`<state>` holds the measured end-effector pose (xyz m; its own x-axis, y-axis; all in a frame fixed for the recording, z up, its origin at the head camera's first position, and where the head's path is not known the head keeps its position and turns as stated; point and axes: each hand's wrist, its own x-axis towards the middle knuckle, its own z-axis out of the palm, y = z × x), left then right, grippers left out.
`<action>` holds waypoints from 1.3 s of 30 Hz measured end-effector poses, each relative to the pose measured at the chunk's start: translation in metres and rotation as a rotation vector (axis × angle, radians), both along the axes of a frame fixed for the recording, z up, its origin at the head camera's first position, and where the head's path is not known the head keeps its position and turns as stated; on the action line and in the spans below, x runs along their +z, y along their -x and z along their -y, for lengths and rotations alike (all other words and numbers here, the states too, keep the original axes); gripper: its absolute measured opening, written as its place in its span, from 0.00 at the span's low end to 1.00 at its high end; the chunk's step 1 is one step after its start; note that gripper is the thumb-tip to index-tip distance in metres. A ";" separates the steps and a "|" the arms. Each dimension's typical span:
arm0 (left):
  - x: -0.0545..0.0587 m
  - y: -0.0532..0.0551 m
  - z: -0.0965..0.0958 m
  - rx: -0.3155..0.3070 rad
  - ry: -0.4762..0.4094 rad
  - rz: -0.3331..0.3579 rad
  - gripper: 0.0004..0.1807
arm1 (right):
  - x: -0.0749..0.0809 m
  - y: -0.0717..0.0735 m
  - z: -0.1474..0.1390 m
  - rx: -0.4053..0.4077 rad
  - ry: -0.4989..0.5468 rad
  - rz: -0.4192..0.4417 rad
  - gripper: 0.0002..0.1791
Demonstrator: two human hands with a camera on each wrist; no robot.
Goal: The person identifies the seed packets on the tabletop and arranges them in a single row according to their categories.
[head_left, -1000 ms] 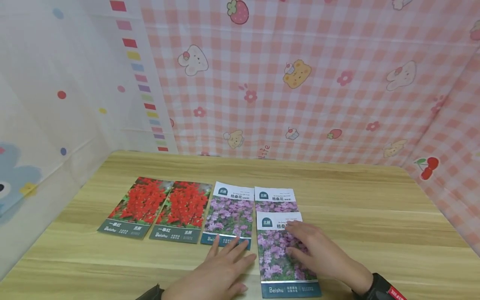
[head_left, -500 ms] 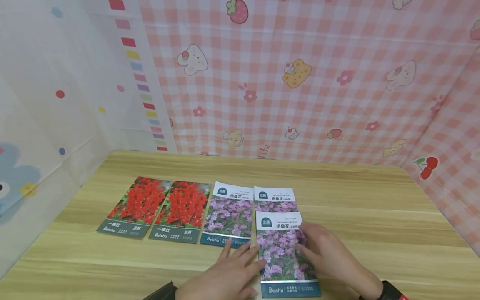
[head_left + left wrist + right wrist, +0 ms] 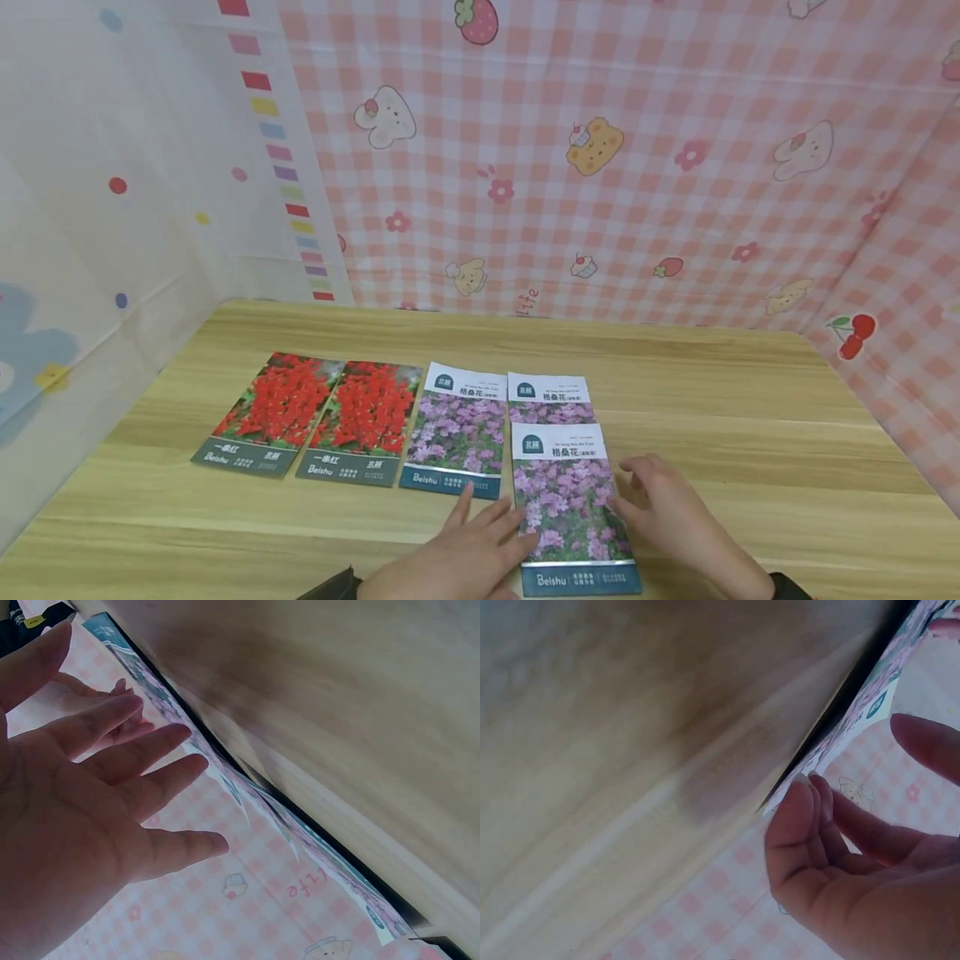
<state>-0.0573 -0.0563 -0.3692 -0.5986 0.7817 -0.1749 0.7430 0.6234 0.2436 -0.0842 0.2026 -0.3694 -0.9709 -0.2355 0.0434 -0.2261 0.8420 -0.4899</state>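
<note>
A flower seed packet [image 3: 566, 496] with purple blossoms lies flat at the front, overlapping the lower part of another purple packet [image 3: 551, 396] behind it. My left hand [image 3: 468, 550] has its fingers spread, its index fingertip at its left edge in the head view. In the left wrist view those fingers [image 3: 154, 754] are straight and apart. Beside the front packet's right edge is my right hand [image 3: 671, 512], thumb tip at that edge. The right wrist view shows this hand's fingers [image 3: 791, 817] bent loosely, with nothing between them and the thumb.
Left of the front packet lies a third purple packet [image 3: 453, 425]. Two red-flowered packets [image 3: 273, 408] continue the row leftward on the wooden table [image 3: 712, 375]. Behind the table hangs a pink checked cloth [image 3: 637, 208], and a white dotted cloth [image 3: 97, 233] covers the left side.
My right hand has slid off the front packet's face to the right, beside its edge. The left hand has shifted right, from the third purple packet toward the front one. The packets stay put.
</note>
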 end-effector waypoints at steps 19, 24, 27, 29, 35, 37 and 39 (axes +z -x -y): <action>-0.003 0.005 0.003 -0.067 0.051 0.075 0.37 | 0.002 -0.003 -0.002 0.125 0.025 0.028 0.08; -0.004 0.004 0.004 -0.066 0.039 0.067 0.38 | 0.002 -0.010 0.005 0.254 -0.077 -0.093 0.19; -0.004 0.004 0.005 -0.057 0.022 0.056 0.38 | 0.003 -0.014 0.008 0.340 -0.111 -0.027 0.27; -0.004 0.003 0.005 -0.044 0.015 0.052 0.38 | 0.003 -0.016 0.008 0.400 -0.127 0.063 0.32; -0.004 0.001 0.004 -0.001 0.038 0.010 0.33 | -0.001 -0.018 0.006 0.454 -0.155 0.223 0.38; -0.004 0.001 0.003 0.007 0.046 0.008 0.32 | -0.002 -0.018 0.004 0.459 -0.159 0.214 0.38; -0.002 0.001 0.003 0.018 0.049 0.022 0.32 | -0.002 -0.018 0.002 0.454 -0.159 0.216 0.38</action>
<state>-0.0584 -0.0596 -0.3716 -0.6083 0.7609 -0.2258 0.7261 0.6484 0.2290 -0.0659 0.2004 -0.3713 -0.7528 -0.6216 -0.2165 -0.4933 0.7505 -0.4398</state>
